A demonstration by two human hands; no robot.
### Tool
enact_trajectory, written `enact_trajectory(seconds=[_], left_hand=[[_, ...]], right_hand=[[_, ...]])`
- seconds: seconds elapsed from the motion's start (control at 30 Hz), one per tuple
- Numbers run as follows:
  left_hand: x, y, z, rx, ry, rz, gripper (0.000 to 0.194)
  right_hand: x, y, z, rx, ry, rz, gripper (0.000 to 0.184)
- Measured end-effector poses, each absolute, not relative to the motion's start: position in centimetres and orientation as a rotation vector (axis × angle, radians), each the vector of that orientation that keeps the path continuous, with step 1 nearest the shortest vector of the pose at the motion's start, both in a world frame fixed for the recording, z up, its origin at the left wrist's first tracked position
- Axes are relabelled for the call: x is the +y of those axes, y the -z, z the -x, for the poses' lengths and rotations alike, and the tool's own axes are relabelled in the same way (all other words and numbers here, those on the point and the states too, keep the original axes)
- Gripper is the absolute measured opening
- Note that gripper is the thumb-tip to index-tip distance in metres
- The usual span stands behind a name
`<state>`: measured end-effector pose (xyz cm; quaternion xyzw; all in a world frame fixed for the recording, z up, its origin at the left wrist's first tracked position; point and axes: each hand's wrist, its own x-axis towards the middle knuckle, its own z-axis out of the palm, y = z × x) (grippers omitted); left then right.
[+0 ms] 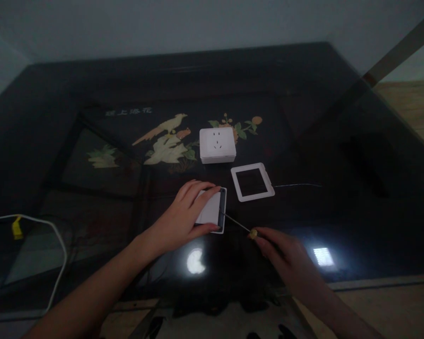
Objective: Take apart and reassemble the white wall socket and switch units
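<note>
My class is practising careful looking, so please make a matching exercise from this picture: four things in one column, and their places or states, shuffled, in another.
Things
1. Screwdriver
2. Square frame
3. Slotted socket
4. Yellow tag

Places or states
A. Farthest from the person
B. Touching the white cable
C. In the right hand
D. Open in the middle

Pairs: 1-C, 2-D, 3-A, 4-B

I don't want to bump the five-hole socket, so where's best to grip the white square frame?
Probably pinch the white square frame by its right bar, coming from the right: its open middle should admit a fingertip, and the five-hole socket sits to its upper left.
</note>
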<state>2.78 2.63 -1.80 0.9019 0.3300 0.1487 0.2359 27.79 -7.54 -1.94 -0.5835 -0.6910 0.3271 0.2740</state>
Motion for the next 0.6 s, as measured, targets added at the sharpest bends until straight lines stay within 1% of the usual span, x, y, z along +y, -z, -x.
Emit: enact_trajectory(seconds=[0.07, 0.17, 0.3, 0.43, 0.6], left_hand=[[2.6, 1.8, -2.8, 0.911, -0.411, -2.487, 0.068], [2.6, 1.8, -3.0, 0.934, -0.41, -2.499, 0.067], [2.7, 1.7, -3.1, 0.952, -0.433, -2.496, 0.065], [2.7, 1.7, -3.1, 0.945, -0.457, -2.486, 0.065], [2.8, 1.7, -3.1, 0.953, -0.466, -2.479, 0.066]], right_hand=[[-8.6, 2.8, -26.8, -1.854, -0.627, 1.585, 0.022], [-9.6, 3.5, -25.5, -1.853, -0.404, 1.627, 0.022], [-9.5, 2.8, -25.8, -1.909, -0.332, 1.648, 0.025], [-8.5, 1.7, -27.7, -1.998, -0.202, 1.669, 0.024], [-7.0, 0.5, -28.9, -2.166, -0.094, 1.569, 0.024]])
